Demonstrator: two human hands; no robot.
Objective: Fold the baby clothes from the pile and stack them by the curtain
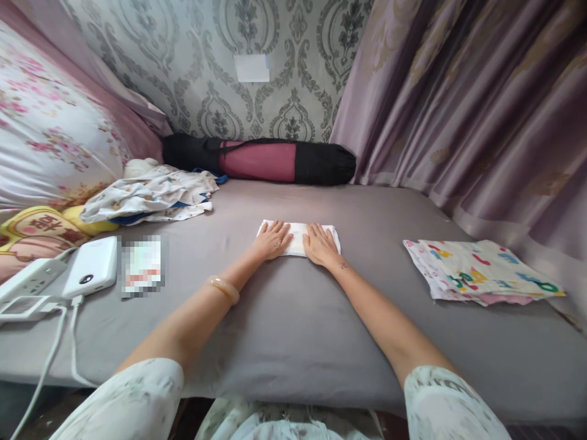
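A small folded white cloth (297, 239) lies flat on the grey bed sheet (293, 324) straight in front of me. My left hand (274, 239) rests on its left part, palm down with the fingers stretched forward. On its right part lies my right hand (320, 243), also flat with fingers apart. A strip of the cloth shows between the two hands; the rest is partly covered by them. Neither hand grips anything. A pale bangle (223, 289) circles my left forearm.
Folded patterned cloths (486, 269) are stacked at the right. Crumpled clothes (156, 192) lie at the left, near a power bank (94, 266), a power strip (32, 281) with cables and a blurred packet (143, 266). A long black and maroon bag (259, 160) lies along the wall.
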